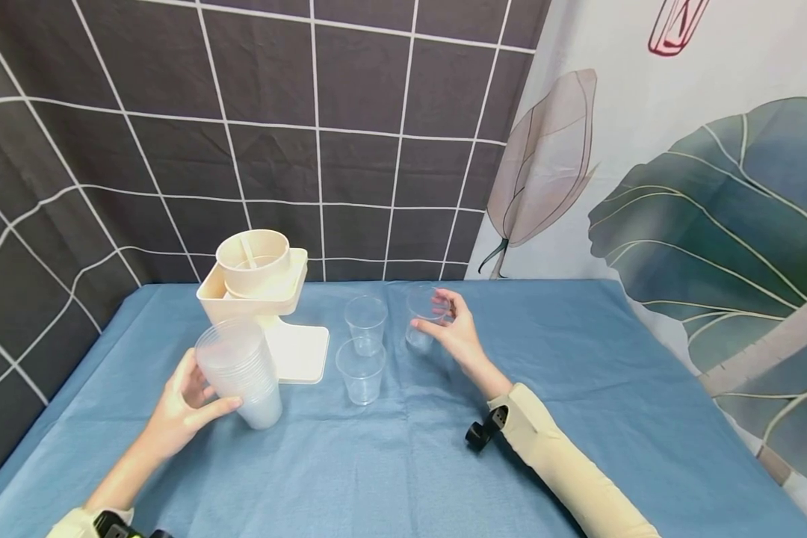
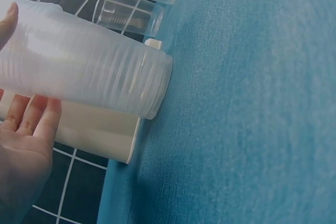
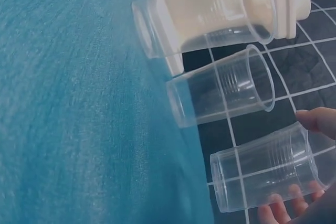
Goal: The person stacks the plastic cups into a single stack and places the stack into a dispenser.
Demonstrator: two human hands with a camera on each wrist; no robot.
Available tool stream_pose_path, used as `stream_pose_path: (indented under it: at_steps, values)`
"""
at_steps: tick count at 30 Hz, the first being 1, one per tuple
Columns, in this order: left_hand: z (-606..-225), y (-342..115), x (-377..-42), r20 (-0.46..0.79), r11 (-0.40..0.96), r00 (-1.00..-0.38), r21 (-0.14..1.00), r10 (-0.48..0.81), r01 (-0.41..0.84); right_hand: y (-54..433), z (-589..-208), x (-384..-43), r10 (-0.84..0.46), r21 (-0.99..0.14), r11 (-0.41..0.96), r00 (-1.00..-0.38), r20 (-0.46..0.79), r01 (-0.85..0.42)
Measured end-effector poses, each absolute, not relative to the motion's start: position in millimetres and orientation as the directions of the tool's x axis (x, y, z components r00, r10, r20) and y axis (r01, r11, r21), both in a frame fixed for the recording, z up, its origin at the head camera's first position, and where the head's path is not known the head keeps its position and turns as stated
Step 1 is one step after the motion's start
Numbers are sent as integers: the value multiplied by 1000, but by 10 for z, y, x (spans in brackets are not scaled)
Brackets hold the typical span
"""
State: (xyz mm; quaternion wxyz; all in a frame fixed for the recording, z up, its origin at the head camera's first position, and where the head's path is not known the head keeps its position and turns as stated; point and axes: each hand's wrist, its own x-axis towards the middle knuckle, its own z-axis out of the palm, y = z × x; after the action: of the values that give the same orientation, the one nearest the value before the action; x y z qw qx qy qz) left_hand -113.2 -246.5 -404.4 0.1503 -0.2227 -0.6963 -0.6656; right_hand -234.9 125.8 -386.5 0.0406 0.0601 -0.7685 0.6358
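Observation:
My left hand (image 1: 187,407) grips a tilted stack of clear plastic cups (image 1: 245,377), thumb on the near side and fingers round the far side. In the left wrist view the bottom of the stack (image 2: 131,77) is close over the blue cloth. At the back, my right hand (image 1: 462,340) holds a single clear plastic cup (image 1: 418,340) near its rim, thumb on one side and fingers on the other. Two more clear cups, a nearer one (image 1: 361,379) and a farther one (image 1: 366,312), stand upright on the cloth between the hands.
Behind the stack stands a cream plastic holder (image 1: 249,295) with a round cup-like top and a flat base plate (image 1: 302,353). Blue cloth (image 1: 390,471) covers the table. A dark grid-patterned curtain (image 1: 363,172) hangs behind, and a leaf-print curtain (image 1: 565,246) hangs at the right.

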Motion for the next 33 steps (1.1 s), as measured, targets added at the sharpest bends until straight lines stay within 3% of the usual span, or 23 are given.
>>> stream_pose_path:
  at_steps: [33]
  values:
    - [-4057,-2465,-1131,517,-1,-849,854,108,520,1031,-3611,-2058,-69,-855,312,-907,415,-414]
